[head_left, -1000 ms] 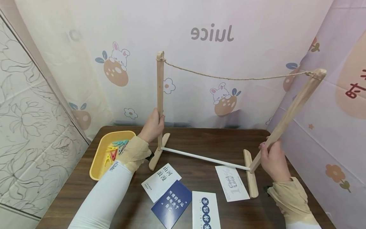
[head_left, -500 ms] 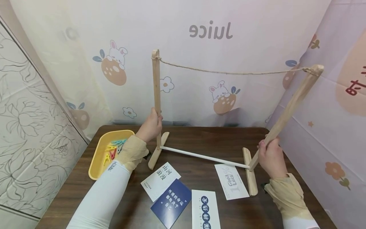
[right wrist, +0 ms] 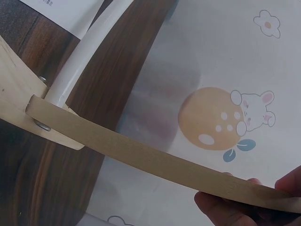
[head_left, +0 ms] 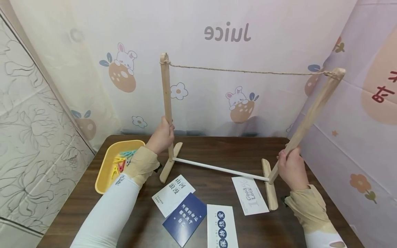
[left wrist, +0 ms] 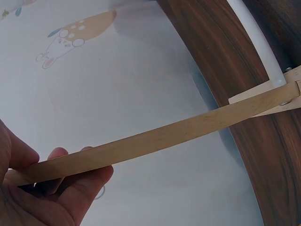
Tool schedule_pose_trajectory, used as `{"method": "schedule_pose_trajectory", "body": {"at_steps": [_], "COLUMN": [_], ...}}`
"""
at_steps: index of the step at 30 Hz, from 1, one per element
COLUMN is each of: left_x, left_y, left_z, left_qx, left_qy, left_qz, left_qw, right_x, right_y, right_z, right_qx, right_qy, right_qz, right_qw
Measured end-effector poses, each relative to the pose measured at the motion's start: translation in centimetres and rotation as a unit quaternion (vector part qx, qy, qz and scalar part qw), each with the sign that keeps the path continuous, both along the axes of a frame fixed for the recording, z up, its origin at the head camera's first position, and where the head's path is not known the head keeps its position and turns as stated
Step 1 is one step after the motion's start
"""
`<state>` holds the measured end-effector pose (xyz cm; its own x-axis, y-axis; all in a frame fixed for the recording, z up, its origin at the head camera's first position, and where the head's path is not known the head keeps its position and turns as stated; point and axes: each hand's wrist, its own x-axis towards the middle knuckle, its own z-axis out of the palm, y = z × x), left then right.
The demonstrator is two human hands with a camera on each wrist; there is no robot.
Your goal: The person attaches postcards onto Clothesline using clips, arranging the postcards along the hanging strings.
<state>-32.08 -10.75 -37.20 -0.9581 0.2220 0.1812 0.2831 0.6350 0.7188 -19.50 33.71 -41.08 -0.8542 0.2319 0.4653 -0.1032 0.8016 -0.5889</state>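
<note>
A wooden frame stands on the table, its two posts joined low down by a white rod (head_left: 217, 168) and at the top by a twine line (head_left: 242, 71). My left hand (head_left: 161, 137) grips the left post (head_left: 166, 93) partway up; the left wrist view has thumb and fingers on either side of this post (left wrist: 155, 139). Around the lower part of the right post (head_left: 313, 115) my right hand (head_left: 293, 168) is wrapped. That post leans outward to the right. Each post rises from a flat wooden foot, the left foot (head_left: 167, 168) and the right foot (head_left: 270, 193).
A yellow basket (head_left: 103, 165) holding several coloured clothespins sits at the left. In front of the frame lie a white card (head_left: 167, 201), a blue card (head_left: 183, 224), a card with blue circles (head_left: 214, 220) and a "Good Luck" card (head_left: 249, 199). A printed curtain (head_left: 198, 103) hangs behind.
The tops of both posts have shifted, the left one outward to the left. The twine, sagging before, is now stretched nearly straight. Both hands keep their hold.
</note>
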Motion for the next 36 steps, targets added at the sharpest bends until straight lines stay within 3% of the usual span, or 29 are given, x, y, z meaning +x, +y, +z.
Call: {"method": "schedule_pose_trajectory", "body": {"at_steps": [21, 27, 36], "left_x": [0.9, 2.0, 3.9], "left_y": [-2.3, -2.8, -3.7], "left_z": [0.1, 0.1, 0.2], "left_qx": [-0.012, -0.023, -0.029], "left_qy": [-0.004, -0.005, 0.023], "left_qz": [0.008, 0.021, 0.031], "left_qw": [0.9999, 0.9995, 0.9988], "right_x": [-1.2, -1.4, -1.6], "right_y": [-1.4, -1.6, -2.1], "right_z": [0.4, 0.3, 0.6], "right_qx": [-0.007, -0.006, -0.001], "right_qy": [-0.007, -0.005, 0.001], "right_qz": [0.025, 0.039, 0.065], "right_qw": [0.9996, 0.9992, 0.9979]}}
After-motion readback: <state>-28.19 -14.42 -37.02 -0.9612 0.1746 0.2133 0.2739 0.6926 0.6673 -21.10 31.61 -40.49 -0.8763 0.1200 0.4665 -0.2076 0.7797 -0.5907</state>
